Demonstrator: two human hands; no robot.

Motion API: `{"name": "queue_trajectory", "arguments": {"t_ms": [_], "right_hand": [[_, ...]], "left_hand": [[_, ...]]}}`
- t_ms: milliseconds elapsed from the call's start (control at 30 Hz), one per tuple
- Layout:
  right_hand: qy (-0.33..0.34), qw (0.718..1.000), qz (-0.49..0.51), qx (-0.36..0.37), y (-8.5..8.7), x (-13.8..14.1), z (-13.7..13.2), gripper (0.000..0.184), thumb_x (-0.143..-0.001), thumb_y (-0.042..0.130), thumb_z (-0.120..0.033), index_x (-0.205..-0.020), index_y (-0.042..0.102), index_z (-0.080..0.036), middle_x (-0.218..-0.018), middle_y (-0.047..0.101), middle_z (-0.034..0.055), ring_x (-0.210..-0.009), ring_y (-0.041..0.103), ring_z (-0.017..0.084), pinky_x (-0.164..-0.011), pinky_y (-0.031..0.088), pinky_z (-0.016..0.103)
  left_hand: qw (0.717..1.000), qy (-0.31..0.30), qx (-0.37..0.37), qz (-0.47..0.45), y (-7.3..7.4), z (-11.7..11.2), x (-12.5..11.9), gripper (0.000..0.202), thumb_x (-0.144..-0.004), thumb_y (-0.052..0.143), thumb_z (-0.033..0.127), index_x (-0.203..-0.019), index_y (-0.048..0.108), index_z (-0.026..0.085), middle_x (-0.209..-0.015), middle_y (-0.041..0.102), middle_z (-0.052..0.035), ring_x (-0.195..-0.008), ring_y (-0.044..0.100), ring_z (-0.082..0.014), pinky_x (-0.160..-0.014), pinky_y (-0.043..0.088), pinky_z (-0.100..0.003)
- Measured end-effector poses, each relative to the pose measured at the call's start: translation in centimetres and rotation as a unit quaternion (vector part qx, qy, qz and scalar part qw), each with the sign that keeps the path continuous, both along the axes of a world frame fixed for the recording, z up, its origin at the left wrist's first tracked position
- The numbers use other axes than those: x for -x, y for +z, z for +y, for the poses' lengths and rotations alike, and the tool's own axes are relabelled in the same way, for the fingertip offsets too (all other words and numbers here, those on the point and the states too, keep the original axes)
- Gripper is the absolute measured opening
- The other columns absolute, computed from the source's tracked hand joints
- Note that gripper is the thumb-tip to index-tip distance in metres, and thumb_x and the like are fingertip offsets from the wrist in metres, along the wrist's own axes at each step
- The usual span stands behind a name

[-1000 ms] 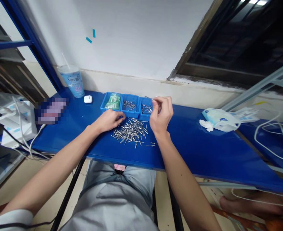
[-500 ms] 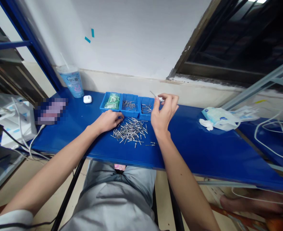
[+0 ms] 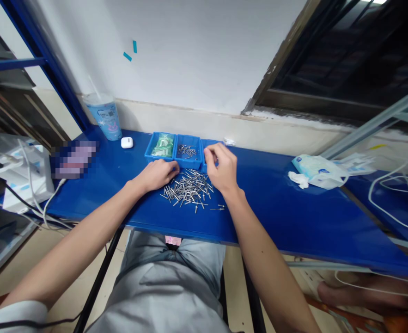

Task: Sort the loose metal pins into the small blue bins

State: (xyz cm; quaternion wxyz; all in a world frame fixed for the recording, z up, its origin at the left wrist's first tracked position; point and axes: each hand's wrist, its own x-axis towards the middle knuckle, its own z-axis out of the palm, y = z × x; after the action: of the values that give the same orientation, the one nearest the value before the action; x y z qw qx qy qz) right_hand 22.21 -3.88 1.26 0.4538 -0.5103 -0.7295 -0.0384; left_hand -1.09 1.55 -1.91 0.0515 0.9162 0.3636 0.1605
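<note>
on the blue bench (image 3: 269,222), loose steel blind rivets (image 3: 188,190) lie heaped just below the blue parts bins (image 3: 189,151). the left hand (image 3: 157,175) rests empty at the heap's edge, fingers relaxed; the right hand (image 3: 222,167) curls narrow beside the third bin, nothing showing held. picking through rivets seems in hand; the next pick calls for pinching one clear.

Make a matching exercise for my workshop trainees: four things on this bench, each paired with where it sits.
Things
1. Green packets
2. White rounded case
3. Loose silver blind rivets
4. Translucent blue plastic cup

Places
A. Heaped on the blue bench top
B. Near the wall, left of the case
C. Inside the leftmost blue plastic tray
D. Between the cup and the trays

Pairs: 1-C, 2-D, 3-A, 4-B
</note>
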Motion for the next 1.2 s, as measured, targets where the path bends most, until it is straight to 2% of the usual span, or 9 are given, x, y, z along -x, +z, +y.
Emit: {"name": "queue_trajectory", "arguments": {"t_ms": [133, 300, 467, 667, 1000, 1200], "right_hand": [[0.062, 0.992, -0.071, 0.081, -0.7, 0.8, -0.1, 0.029, -0.105, 0.047, -0.038, -0.095, 0.069, -0.022, -0.070, 0.064, 0.0008, -0.064, 0.055, 0.016, -0.068, 0.039, 0.032], [0.102, 0.977, -0.125, 0.143, -1.1, 1.2, 0.3, 0.016, -0.100, 0.058, -0.031, -0.102, 0.072, -0.022, -0.072, 0.066, -0.0003, -0.064, 0.055, 0.015, -0.067, 0.037, 0.030], [0.117, 0.975, -0.122, 0.142, -1.3, 1.0, 0.5, 0.016, -0.100, 0.056, -0.024, -0.101, 0.072, -0.022, -0.084, 0.073, 0.0025, -0.073, 0.061, 0.017, -0.072, 0.040, 0.031], [0.116, 0.977, -0.117, 0.136, -1.5, 1.0, 0.6, 0.018, -0.103, 0.052, -0.025, -0.099, 0.069, -0.023, -0.097, 0.075, 0.0046, -0.084, 0.065, 0.020, -0.077, 0.042, 0.033], [0.126, 0.978, -0.099, 0.134, -1.5, 1.3, 0.4, 0.017, -0.105, 0.052, -0.029, -0.099, 0.067, -0.022, -0.089, 0.073, 0.0033, -0.077, 0.062, 0.017, -0.074, 0.042, 0.031], [0.125, 0.973, -0.107, 0.160, -1.2, 1.3, 0.3, 0.017, -0.101, 0.059, -0.029, -0.114, 0.068, -0.023, -0.086, 0.073, 0.0013, -0.072, 0.061, 0.017, -0.071, 0.041, 0.030]], "left_hand": [[1.000, 0.001, 0.009, -0.007, 0.2, -0.3, -0.2, 0.023, -0.104, 0.048, 0.031, -0.108, 0.068, 0.019, -0.077, 0.070, -0.0060, -0.062, 0.061, -0.0200, -0.059, 0.034, -0.030], [0.999, -0.007, 0.012, -0.042, 0.5, -0.6, -0.4, 0.029, -0.108, 0.042, 0.035, -0.116, 0.063, 0.017, -0.072, 0.066, -0.0038, -0.063, 0.060, -0.0190, -0.061, 0.036, -0.030], [0.996, -0.019, 0.027, -0.088, 0.8, -0.8, -0.5, 0.027, -0.109, 0.042, 0.034, -0.114, 0.060, 0.016, -0.066, 0.061, -0.0007, -0.058, 0.054, -0.0162, -0.061, 0.035, -0.029], [0.991, -0.034, 0.047, -0.119, 1.0, -1.0, -0.5, 0.026, -0.107, 0.045, 0.035, -0.112, 0.062, 0.016, -0.059, 0.056, 0.0022, -0.052, 0.047, -0.0137, -0.059, 0.033, -0.029], [0.984, -0.065, 0.051, -0.157, 0.9, -0.9, -0.4, 0.016, -0.101, 0.055, 0.030, -0.106, 0.064, 0.018, -0.069, 0.068, 0.0006, -0.056, 0.057, -0.0127, -0.059, 0.039, -0.028], [0.976, -0.084, 0.048, -0.195, 1.3, -1.2, -0.5, 0.011, -0.097, 0.054, 0.025, -0.102, 0.061, 0.018, -0.072, 0.068, 0.0009, -0.061, 0.061, -0.0125, -0.062, 0.045, -0.026]]}}
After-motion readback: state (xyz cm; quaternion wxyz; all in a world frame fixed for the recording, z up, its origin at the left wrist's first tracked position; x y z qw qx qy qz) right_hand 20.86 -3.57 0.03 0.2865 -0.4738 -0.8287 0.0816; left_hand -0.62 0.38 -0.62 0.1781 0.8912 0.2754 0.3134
